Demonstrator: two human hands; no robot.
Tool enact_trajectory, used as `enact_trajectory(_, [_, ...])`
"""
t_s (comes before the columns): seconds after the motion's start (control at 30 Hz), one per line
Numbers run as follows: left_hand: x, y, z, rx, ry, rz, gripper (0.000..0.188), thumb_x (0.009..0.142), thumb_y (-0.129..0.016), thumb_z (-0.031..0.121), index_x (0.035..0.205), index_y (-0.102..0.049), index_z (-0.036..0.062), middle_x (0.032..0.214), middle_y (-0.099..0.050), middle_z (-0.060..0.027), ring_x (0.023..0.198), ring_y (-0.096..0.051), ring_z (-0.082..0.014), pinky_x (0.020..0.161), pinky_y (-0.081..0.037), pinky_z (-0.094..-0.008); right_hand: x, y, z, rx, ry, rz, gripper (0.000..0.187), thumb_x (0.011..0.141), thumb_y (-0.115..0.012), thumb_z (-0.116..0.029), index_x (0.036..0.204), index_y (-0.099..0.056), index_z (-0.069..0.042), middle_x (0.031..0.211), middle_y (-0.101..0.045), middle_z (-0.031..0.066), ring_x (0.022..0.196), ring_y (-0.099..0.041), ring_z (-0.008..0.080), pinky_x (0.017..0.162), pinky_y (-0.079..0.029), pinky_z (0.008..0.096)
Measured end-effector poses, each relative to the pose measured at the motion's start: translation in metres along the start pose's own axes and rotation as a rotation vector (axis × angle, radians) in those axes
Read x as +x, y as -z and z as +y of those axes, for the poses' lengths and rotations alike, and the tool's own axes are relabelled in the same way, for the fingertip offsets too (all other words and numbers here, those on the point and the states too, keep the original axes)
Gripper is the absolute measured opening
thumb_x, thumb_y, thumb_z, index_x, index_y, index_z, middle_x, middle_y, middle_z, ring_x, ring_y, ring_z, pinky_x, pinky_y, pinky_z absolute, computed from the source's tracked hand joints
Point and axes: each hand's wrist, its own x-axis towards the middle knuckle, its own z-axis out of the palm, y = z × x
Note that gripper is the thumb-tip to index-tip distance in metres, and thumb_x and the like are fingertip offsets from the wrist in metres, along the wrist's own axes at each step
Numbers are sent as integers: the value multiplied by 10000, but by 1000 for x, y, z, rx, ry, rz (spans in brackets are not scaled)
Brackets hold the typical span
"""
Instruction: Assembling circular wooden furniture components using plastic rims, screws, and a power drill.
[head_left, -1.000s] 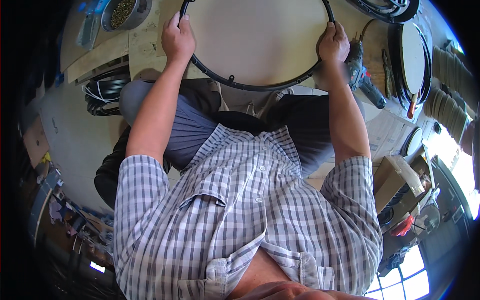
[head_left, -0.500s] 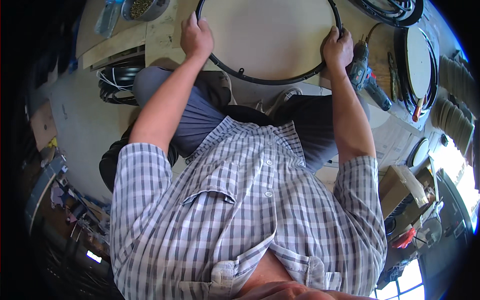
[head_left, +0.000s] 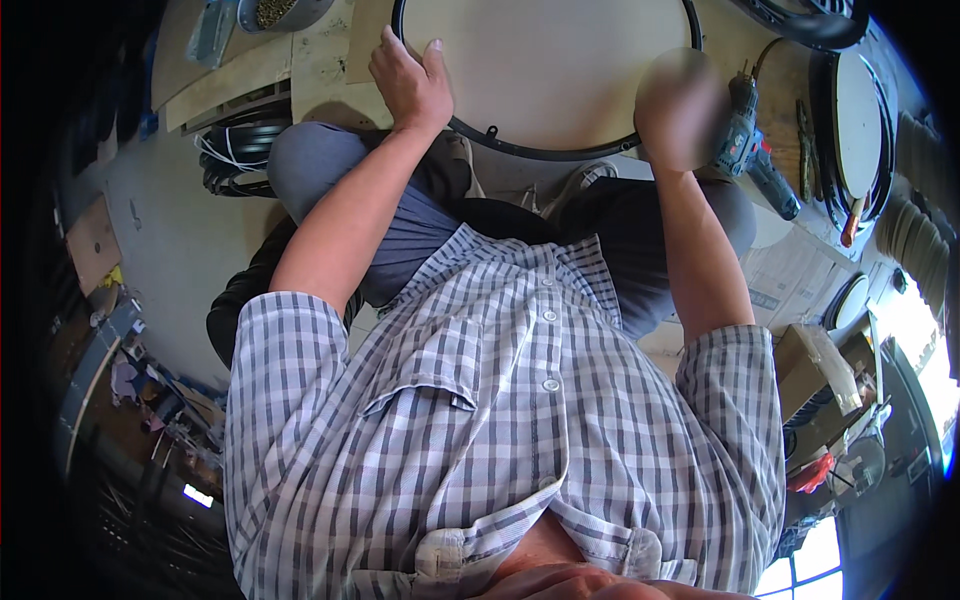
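A large round cream panel [head_left: 545, 70] lies before me, with a thin black band [head_left: 560, 155] along its edge and a small tab at the near side. Over the panel's left edge is my left hand [head_left: 415, 90], its fingers stretched and the thumb apart. It rests at or just above the band; contact cannot be made out. My right hand [head_left: 680, 115] is at the panel's near right edge, smeared by motion, so its fingers cannot be read. Just right of it lies a cordless drill [head_left: 742, 145] with a bit in its chuck.
Beyond the drill are a slim dark tool [head_left: 805, 145] and a pale disc [head_left: 860, 120] ringed by black coils, with an orange-handled tool [head_left: 853, 222] at its near end. A bowl of small brass-coloured parts [head_left: 275, 12] sits far left. Coiled black strips [head_left: 235, 160] lie left of my knee.
My left hand has loosened from the band, its fingers now stretched out. The right hand has come nearer to me along the edge. Panel and surroundings appear slightly shifted in view.
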Motion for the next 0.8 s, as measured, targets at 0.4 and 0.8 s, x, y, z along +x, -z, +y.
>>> enact_trajectory(0.4, [7, 10, -10, -160, 112, 15, 588, 899, -611, 203, 1406, -447, -46, 1190, -516, -264, 1140, -472, -434, 1031, -358, -512, 9, 19, -15, 12, -163, -108, 579, 884, -674, -343, 1345, -502, -38, 1098, -558, 235, 1054, -558, 431, 882, -455, 503])
enact_trajectory(0.8, [7, 6, 101, -767, 15, -248, 658, 966, -613, 228, 1463, -355, -117, 1313, -528, -225, 1159, -549, -289, 1014, -434, -399, 2, 186, 25, 1690, -781, -13, 229, 1040, -548, -310, 977, -559, -90, 621, -398, -31, 469, -366, 85, 419, -336, 274])
